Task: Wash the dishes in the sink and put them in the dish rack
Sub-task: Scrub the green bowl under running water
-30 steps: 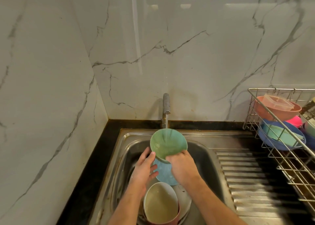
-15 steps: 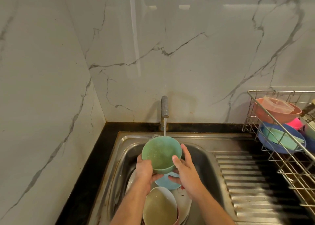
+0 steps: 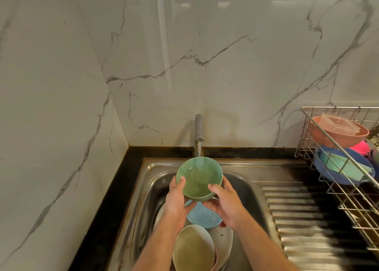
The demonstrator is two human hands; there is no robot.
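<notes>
A green bowl (image 3: 198,178) is held upright over the steel sink (image 3: 242,180), under water running from the tap (image 3: 199,130). My left hand (image 3: 177,201) grips its left side with the thumb on the rim. My right hand (image 3: 225,204) grips its right side, thumb inside the rim. Below the hands lie a light blue dish (image 3: 203,216), a white bowl (image 3: 192,248) of murky water, and a white plate (image 3: 223,244). The wire dish rack (image 3: 348,192) stands at the right.
The rack holds a salmon bowl (image 3: 340,136) with a clear lid on it, a blue bowl (image 3: 328,172) with teal pieces and a pink item (image 3: 361,147). A ribbed steel drainboard (image 3: 303,225) lies between sink and rack. Marble walls close the back and left.
The green bowl went from tilted with its opening facing me to upright under the stream, now taking water. My right hand shifted from the near rim to the bowl's right side.
</notes>
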